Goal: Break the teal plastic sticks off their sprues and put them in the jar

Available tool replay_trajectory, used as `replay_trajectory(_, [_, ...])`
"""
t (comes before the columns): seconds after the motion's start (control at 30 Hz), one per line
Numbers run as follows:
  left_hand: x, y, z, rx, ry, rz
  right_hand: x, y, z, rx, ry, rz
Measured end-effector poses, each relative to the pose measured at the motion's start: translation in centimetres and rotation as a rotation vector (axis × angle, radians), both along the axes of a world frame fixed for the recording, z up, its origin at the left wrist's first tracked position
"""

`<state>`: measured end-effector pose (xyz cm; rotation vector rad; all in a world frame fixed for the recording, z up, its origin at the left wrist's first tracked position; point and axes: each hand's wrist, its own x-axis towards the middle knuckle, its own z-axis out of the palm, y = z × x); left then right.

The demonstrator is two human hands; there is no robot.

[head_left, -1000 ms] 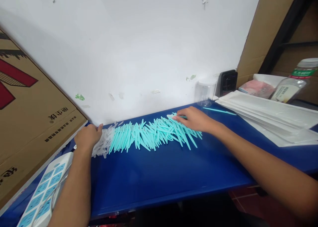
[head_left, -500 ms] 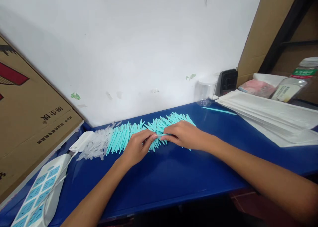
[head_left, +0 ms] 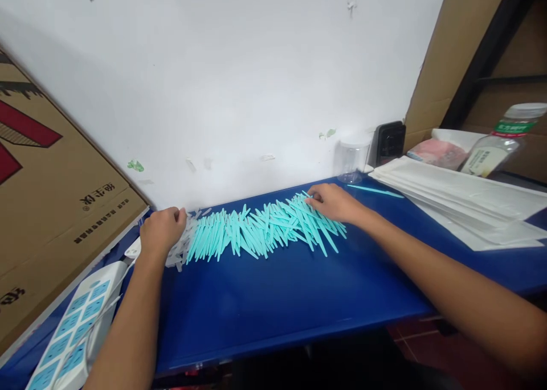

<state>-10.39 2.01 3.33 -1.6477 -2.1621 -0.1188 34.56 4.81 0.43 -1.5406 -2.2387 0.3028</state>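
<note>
Slim turquoise plastic sticks (head_left: 256,230) lie in a long, untidy row on the blue tabletop (head_left: 265,299). Small translucent plastic pieces (head_left: 182,250) are heaped at the row's left end, partly covered by my left hand (head_left: 163,230). That hand is closed with curled fingers over the heap, and what it may hold is hidden. At the right end of the row is my right hand (head_left: 335,202); its thumb and forefinger are pinched on a turquoise stick at the top of the pile. My two hands are far apart.
A power strip (head_left: 81,327) with a white cable lies at the left, beside a large cardboard box (head_left: 55,202). At the right are a clear jar (head_left: 354,159), a lone turquoise stick (head_left: 376,191), white plastic bags (head_left: 461,196) and a bottle (head_left: 499,142). A white wall (head_left: 239,82) rises behind.
My hands, earlier together over the row's middle with a stick between them, have parted. The left has moved to the translucent heap, the right to the row's right end.
</note>
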Motion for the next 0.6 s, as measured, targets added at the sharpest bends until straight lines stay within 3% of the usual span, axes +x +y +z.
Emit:
replay_trajectory(0.13, [-2.0,0.4,-0.3,-0.083,-0.077,0.118,1.5,1.1,0.5,0.010,-0.029,-0.093])
replay_trajectory(0.23, [-2.9,0.4,-0.5,-0.110,-0.107,0.178,4.2,2.3,0.8,0.041,-0.227,-0.336])
replay_trajectory(0.37, [-4.0,0.5,-0.7,-0.133,-0.151,0.246,8.5,3.9,0.4,-0.095,-0.340,-0.561])
replay_trajectory(0.47, [-4.6,0.5,-0.7,-0.157,-0.181,0.287,10.4,4.9,-0.4,-0.218,-0.385,-0.602])
replay_trajectory(0.6, [-4.5,0.3,-0.5,-0.144,-0.215,0.333,10.9,5.9,-1.3,-0.296,-0.405,-0.546])
